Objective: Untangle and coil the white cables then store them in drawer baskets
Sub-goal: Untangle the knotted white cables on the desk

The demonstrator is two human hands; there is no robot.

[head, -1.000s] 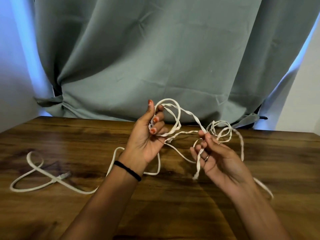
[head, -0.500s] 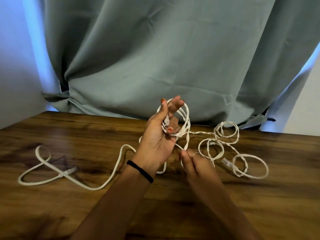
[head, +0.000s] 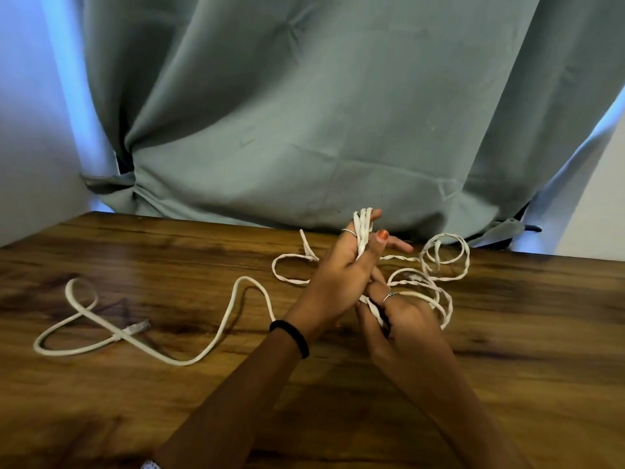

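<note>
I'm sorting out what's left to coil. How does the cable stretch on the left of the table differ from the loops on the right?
The left stretch lies smooth in wide, open bends; the right loops are twisted and bunched in small overlapping rings. The left stretch ends in a free plug and touches neither hand; the right loops run to the right hand. Both are white and rest on the wooden table.
</note>
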